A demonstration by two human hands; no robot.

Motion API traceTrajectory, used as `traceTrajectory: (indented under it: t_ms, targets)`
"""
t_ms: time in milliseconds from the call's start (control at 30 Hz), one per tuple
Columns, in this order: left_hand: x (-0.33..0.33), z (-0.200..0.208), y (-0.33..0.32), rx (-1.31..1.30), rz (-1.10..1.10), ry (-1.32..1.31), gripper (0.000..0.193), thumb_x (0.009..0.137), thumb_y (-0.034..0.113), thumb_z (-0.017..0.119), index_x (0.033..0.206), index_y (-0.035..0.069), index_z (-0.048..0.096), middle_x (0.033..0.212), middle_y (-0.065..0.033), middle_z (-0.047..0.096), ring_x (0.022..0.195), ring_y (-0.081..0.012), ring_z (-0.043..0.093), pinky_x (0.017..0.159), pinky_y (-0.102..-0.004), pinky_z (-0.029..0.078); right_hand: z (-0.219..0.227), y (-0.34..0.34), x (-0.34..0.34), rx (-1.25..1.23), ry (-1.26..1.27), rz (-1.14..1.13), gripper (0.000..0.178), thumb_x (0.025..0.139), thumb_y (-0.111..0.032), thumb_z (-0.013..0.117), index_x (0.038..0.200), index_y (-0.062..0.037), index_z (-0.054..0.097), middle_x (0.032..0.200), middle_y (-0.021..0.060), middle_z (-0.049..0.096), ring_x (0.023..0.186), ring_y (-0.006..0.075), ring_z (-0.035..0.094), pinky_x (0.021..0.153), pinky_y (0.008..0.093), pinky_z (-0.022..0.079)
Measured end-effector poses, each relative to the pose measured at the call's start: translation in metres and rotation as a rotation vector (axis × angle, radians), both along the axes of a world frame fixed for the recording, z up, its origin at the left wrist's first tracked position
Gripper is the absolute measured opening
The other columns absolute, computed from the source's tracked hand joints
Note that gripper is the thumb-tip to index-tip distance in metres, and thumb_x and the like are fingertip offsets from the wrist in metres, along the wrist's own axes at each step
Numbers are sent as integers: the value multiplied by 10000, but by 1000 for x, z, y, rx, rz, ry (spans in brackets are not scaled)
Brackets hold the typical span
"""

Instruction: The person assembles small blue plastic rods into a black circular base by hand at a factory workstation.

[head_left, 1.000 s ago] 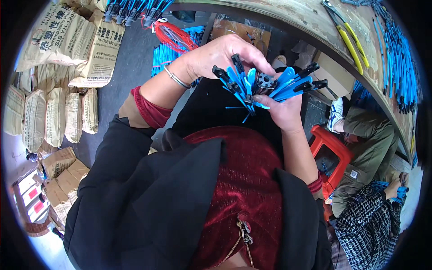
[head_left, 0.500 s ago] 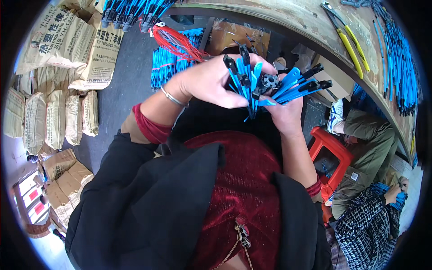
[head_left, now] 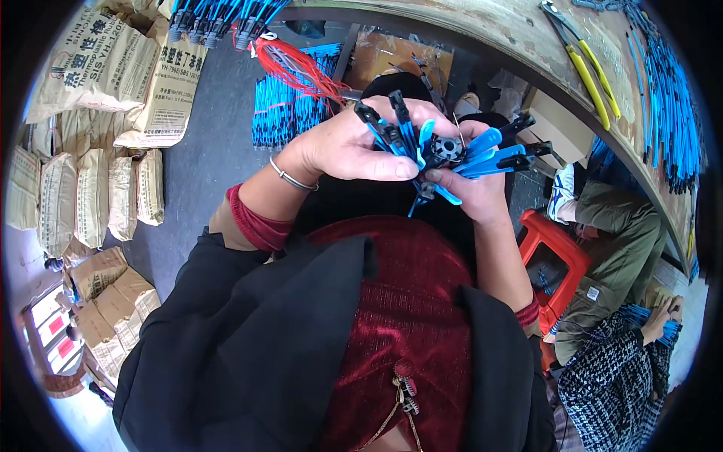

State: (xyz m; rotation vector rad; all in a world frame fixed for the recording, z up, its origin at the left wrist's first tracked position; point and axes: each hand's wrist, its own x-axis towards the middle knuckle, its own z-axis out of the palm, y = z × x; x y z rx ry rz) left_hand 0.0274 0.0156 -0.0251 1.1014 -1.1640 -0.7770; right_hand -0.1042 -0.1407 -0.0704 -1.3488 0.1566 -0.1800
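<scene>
Both my hands are wrapped round a bundle of blue plastic strips with black ends (head_left: 489, 141), held in front of my chest. The strips fan out to the left and right of a round black notched piece (head_left: 447, 149) in the middle. My left hand (head_left: 348, 152) grips the left-hand strips, its thumb lying across them. My right hand (head_left: 482, 197) closes on the right-hand strips, with the thumb close beside the round piece. A thin wire-like line stands up near the round piece. How the strips join the middle is hidden by my fingers.
A wooden bench (head_left: 520, 38) curves across the top and right, bearing yellow-handled pliers (head_left: 590, 79) and blue strips (head_left: 672, 113). Beyond my left hand are red ties (head_left: 297, 68) and bundled strips (head_left: 275, 113). Paper sacks (head_left: 90, 192) stand left; a red stool (head_left: 553, 260) and seated person are right.
My left thumb has come down flatter across the strips. The bundle has shifted slightly left, and the round piece has turned a little. Both hands keep their hold.
</scene>
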Motion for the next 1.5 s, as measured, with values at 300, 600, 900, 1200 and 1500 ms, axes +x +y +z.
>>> traceTrajectory:
  t_ms: [300,600,900,1200,1500]
  targets:
    - [-23,-1,-12,63,387,-79,261,678,64,714,914,17,613,881,-62,617,811,-170,593,745,-286,468,11,10,-4,-217,120,-99,456,658,-66,750,1018,-32,472,860,2,517,779,108,511,696,269,436]
    - [-24,5,-10,36,308,-179,245,662,32,714,891,-9,635,847,-106,606,785,-216,582,698,-318,470,21,-14,-22,99,44,70,334,745,-258,706,899,-11,542,849,46,597,801,150,580,780,275,461]
    - [-31,15,-15,126,203,-110,248,650,38,718,888,5,656,797,-96,618,727,-194,587,646,-289,466,43,-70,8,70,202,570,412,777,-410,636,799,2,625,751,44,612,715,129,562,693,260,457]
    - [-32,17,-24,184,259,-102,257,655,50,727,900,14,661,788,-68,609,717,-170,579,632,-278,456,67,-60,7,-165,325,592,185,692,-130,749,740,-14,613,654,-18,578,615,34,503,559,212,403]
    - [-24,13,-36,182,226,-97,257,657,51,725,904,16,665,728,-53,596,703,-158,576,617,-270,453,63,-52,-6,-168,239,249,179,661,-49,757,743,-12,602,655,-19,575,608,34,513,542,188,412]
